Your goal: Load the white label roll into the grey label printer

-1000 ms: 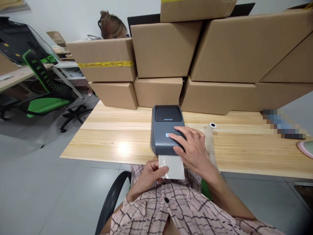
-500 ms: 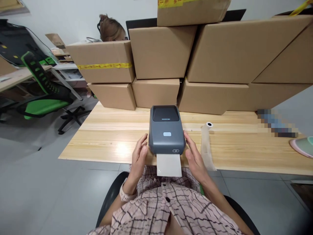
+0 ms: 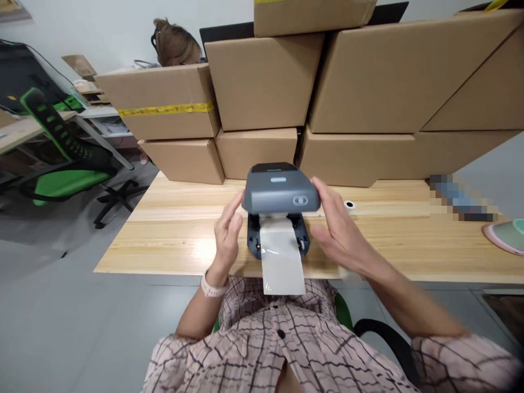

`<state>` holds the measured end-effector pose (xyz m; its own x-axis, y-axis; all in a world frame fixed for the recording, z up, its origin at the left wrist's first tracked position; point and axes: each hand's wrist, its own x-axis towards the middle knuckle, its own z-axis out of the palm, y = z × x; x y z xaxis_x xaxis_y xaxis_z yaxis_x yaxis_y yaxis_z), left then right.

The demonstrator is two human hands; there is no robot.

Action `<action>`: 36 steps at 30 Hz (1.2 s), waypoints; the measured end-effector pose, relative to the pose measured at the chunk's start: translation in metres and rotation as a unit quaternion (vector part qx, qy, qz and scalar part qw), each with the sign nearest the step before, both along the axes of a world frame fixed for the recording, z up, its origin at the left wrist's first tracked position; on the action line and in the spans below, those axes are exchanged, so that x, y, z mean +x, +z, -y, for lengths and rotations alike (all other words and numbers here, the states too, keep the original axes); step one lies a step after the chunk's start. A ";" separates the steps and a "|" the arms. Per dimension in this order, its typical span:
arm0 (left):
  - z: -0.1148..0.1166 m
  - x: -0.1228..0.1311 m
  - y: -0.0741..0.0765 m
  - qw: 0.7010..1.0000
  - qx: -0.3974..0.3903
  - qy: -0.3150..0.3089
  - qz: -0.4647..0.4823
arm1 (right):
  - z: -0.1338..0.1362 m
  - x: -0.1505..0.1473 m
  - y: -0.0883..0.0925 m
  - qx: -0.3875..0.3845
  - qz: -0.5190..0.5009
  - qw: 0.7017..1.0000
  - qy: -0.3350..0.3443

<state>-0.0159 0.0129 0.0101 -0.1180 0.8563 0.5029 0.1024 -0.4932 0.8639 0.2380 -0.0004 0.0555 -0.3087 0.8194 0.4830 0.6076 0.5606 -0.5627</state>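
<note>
A dark grey label printer (image 3: 282,188) stands on the wooden table in front of me, its lid tilted up at the front. Beneath the lid the black inside of the base shows, and a strip of white label paper (image 3: 282,262) runs out of it past the table edge. My left hand (image 3: 228,232) has its fingertips against the lid's left side, thumb lower down. The fingers of my right hand (image 3: 338,232) hold the lid's right front corner. Behind my right hand lies a small white paper roll (image 3: 349,204), its loose strip mostly hidden by that hand.
Stacked cardboard boxes (image 3: 262,82) line the back of the table (image 3: 164,229). A person's head shows behind them on the left. A green office chair (image 3: 73,180) stands on the floor at left. At the right end lies a pink-rimmed green object (image 3: 507,236) beside a pixelated item.
The printer's lid has swung up from its closed position, exposing the inside. Both hands have moved up with its sides, and more of the label strip shows.
</note>
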 end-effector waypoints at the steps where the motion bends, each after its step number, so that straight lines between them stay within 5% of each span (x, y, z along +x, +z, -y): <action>1: -0.013 -0.002 0.003 1.000 -0.007 0.003 0.014 | -0.015 -0.002 0.010 0.033 0.013 0.999 -0.001; 6: -0.057 -0.005 -0.006 0.989 -0.138 -0.037 0.027 | -0.102 -0.015 0.044 0.109 0.013 0.994 -0.009; 12: -0.057 -0.002 -0.027 0.959 -0.231 -0.162 0.024 | -0.189 -0.018 0.058 0.091 0.027 0.994 -0.047; 15: -0.055 -0.003 -0.028 0.964 -0.226 -0.143 -0.008 | -0.183 -0.019 0.057 0.137 0.031 0.988 -0.067; 18: -0.053 -0.006 -0.024 0.965 -0.229 -0.070 -0.109 | -0.146 -0.021 0.045 0.191 0.043 0.980 -0.038; 21: -0.052 -0.008 -0.020 0.944 -0.257 -0.025 -0.206 | -0.117 -0.023 0.020 0.065 0.133 0.983 0.107; 23: -0.051 -0.008 -0.018 0.934 -0.273 -0.025 -0.229 | -0.116 -0.027 0.002 -0.042 0.207 0.959 0.191; 28: -0.052 -0.008 -0.011 0.928 -0.269 -0.062 -0.249 | -0.144 -0.047 -0.022 -0.105 0.293 0.925 0.216; 32: -0.052 -0.009 -0.008 0.926 -0.262 -0.062 -0.267 | -0.146 -0.047 -0.003 -0.118 0.279 0.911 0.278; 36: -0.051 -0.009 -0.011 0.931 -0.261 -0.071 -0.245 | -0.128 -0.008 0.043 -0.089 0.170 0.912 0.362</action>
<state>-0.0250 0.0637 -0.0008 0.1490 0.9886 -0.0222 0.5126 -0.0581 0.8567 0.2296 0.1271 0.0986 -0.9069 0.3981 0.1379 0.2712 0.8021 -0.5321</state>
